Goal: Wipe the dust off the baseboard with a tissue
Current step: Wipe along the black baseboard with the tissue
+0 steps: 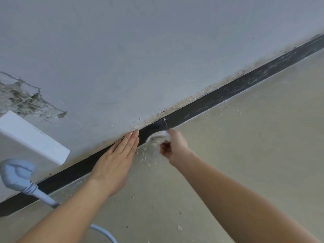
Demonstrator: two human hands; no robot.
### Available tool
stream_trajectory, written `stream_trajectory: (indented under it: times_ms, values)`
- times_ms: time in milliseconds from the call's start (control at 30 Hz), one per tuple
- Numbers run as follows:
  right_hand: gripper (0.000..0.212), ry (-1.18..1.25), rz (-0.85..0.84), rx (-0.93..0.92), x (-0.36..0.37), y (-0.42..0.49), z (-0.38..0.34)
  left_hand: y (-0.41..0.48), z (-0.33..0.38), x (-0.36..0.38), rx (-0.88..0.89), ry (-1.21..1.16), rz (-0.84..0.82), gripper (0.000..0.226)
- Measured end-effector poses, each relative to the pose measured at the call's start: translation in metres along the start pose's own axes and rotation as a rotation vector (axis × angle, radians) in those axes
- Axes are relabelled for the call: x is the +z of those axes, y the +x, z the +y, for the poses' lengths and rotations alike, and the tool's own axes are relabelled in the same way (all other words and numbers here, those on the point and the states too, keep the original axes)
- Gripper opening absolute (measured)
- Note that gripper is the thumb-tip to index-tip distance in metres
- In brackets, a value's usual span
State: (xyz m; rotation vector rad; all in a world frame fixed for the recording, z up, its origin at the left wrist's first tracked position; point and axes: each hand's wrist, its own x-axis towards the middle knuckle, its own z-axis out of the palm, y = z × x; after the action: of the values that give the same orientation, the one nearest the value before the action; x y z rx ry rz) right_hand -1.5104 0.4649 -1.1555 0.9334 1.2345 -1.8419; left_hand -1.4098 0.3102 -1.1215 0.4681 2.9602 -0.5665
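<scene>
**A:** Head view. What is there, and how many of each?

**B:** Two bare hands, one tissue, one baseboard. The baseboard (219, 98) is a dark strip running slantwise from lower left to upper right, between the grey wall (157, 50) and the beige floor (245, 137).

**A:** The hands?

**B:** The left hand (115, 162) lies flat across the baseboard. Its fingers are straight and together, with the tips at the strip's upper edge where it meets the wall. The right hand (175, 146) is curled round the white tissue (158, 137), which is wadded and blurred.

**A:** Where exactly is the tissue?

**B:** Against the lower part of the baseboard at the floor line, just right of the left hand's fingertips.

**A:** The strip itself?

**B:** Right of the hands it shows pale dusty streaks, with crumbly flakes along its top edge. Left of them it looks plain dark. Scattered crumbs (145, 156) lie on the floor below the tissue.

**A:** Anything else?

**B:** One white box (29, 141) on the wall at left, and one pale blue plug (16, 172) below it. The plug's one cable (103, 230) trails down behind the left forearm. There is also one patch of peeled paint (22, 99) above the box.

**A:** Any writing?

**B:** Only a faint mark on the box, too blurred to read.
</scene>
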Motion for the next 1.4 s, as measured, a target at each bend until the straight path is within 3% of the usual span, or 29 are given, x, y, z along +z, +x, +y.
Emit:
stream_trajectory:
  times_ms: [200,300,400,467,600,733,800,967,1100,1200,1300,1400]
  values:
    - [0.025,-0.052,-0.173,0.058,0.022,-0.014,-0.035,0.001,-0.001,-0.006,-0.044,-0.099,-0.062,0.076]
    - [0.033,0.130,-0.250,-0.023,-0.008,-0.018,-0.063,0.000,0.000,-0.002,-0.050,-0.114,-0.039,0.067]
    - [0.033,0.389,-0.080,-0.161,-0.037,-0.006,-0.069,0.000,0.002,-0.002,-0.050,-0.099,-0.041,0.067]
    - [0.031,0.454,0.056,-0.156,-0.046,0.004,-0.063,0.001,0.003,-0.006,-0.052,-0.087,-0.033,0.065]
    - [0.024,0.069,-0.011,-0.019,-0.024,0.008,-0.020,0.003,0.007,-0.009,-0.113,-0.123,-0.087,0.083]
    - [0.019,-0.251,-0.159,0.071,0.008,0.018,0.019,0.007,0.011,-0.007,-0.157,-0.151,-0.062,0.085]
    - [0.019,-0.228,-0.183,0.032,0.012,0.026,0.013,0.009,0.011,-0.008,-0.164,-0.154,-0.043,0.082]
    - [0.025,-0.158,-0.021,-0.063,-0.014,0.043,-0.040,0.014,0.013,-0.006,-0.153,-0.097,0.002,0.065]
    - [0.027,-0.050,0.139,-0.227,-0.051,0.039,-0.076,0.022,0.026,0.006,-0.163,-0.056,-0.157,0.065]
    - [0.029,0.160,0.233,-0.268,-0.067,0.030,-0.091,0.039,0.041,-0.006,-0.324,-0.123,-0.240,0.083]
    - [0.036,-0.096,0.133,-0.209,-0.064,0.017,-0.070,0.050,0.054,-0.020,-0.414,-0.117,-0.207,0.091]
    - [0.024,-0.203,-0.042,-0.024,-0.042,0.013,-0.036,0.052,0.059,-0.017,-0.471,-0.127,-0.210,0.088]
